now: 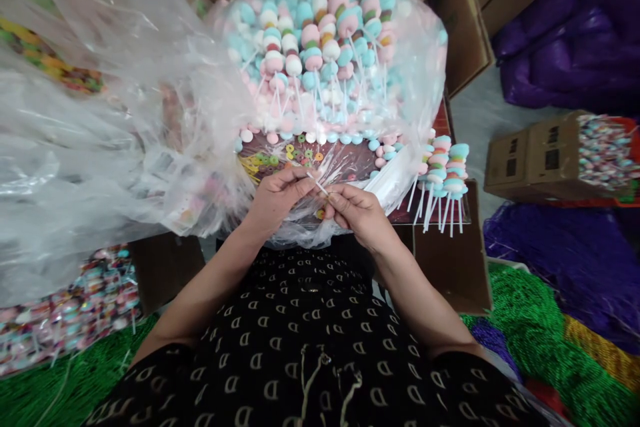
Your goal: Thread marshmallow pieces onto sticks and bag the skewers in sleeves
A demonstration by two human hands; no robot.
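A thin white stick [317, 183] is held between both hands, low over the table. My left hand [280, 200] pinches its upper left end, and my right hand [356, 210] closes round its lower right end. Just beyond the fingers, small yellow, green and orange rings [270, 160] lie on the dark tabletop [350, 159]. Behind them is a clear plastic bag [430, 67] with a pile of pink, white and blue candies. Several candy skewers [314, 47] with white sticks rest on that pile. More finished-looking skewers [455, 170] stand at the table's right edge.
Large clear plastic bags [100, 147] cover the left side. Cardboard boxes stand behind the table and at its right. A carton of wrapped pieces [540, 157] sits on the floor at the right, near purple bundles [565, 40] and green strands [540, 327].
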